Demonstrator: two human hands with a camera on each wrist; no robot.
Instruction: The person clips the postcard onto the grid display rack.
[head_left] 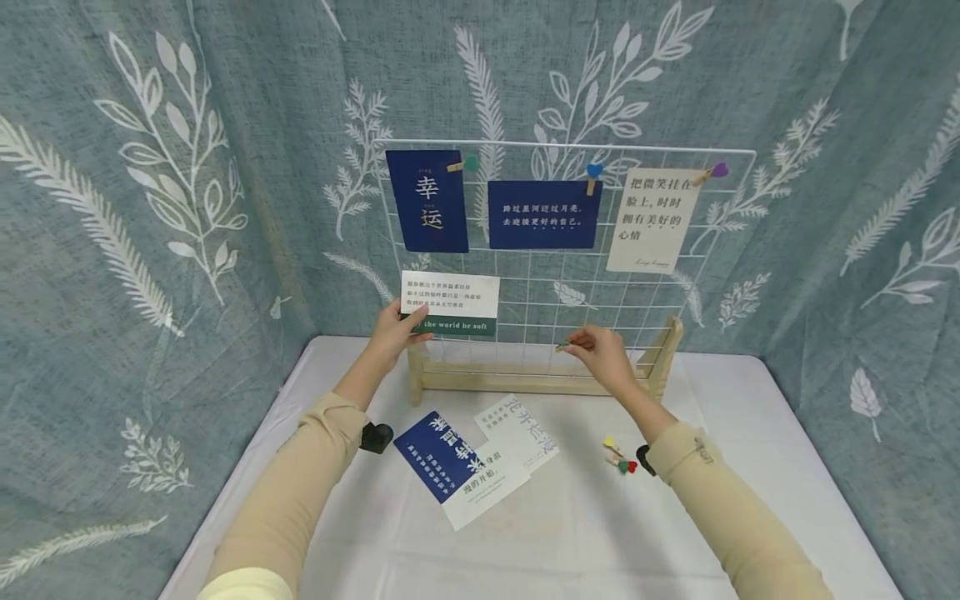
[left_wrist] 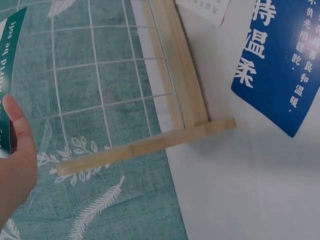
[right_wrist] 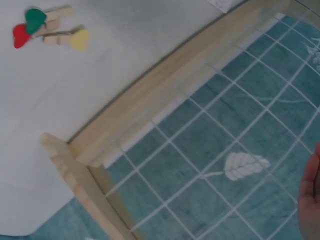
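My left hand [head_left: 390, 332] pinches a white card with a green lower band [head_left: 453, 292], thumb across its lower left corner. The card stands upright in front of the wire grid [head_left: 555, 287], below a hanging navy card [head_left: 427, 204]. In the left wrist view only the card's green edge [left_wrist: 16, 37] and part of the hand [left_wrist: 17, 162] show. My right hand [head_left: 609, 358] pinches a small wooden clip [head_left: 562, 346] before the lower part of the grid; the fingers mostly hide it. The right wrist view catches just that hand's edge [right_wrist: 310, 200].
A wide navy card [head_left: 543, 215] and a cream card [head_left: 652, 221] hang clipped on the grid. Its wooden base [head_left: 510, 382] stands on the white table [head_left: 525, 558]. In front lie overlapping cards [head_left: 487, 492] and, to the right, heart-topped clips [head_left: 621, 462]. Patterned curtains surround the table.
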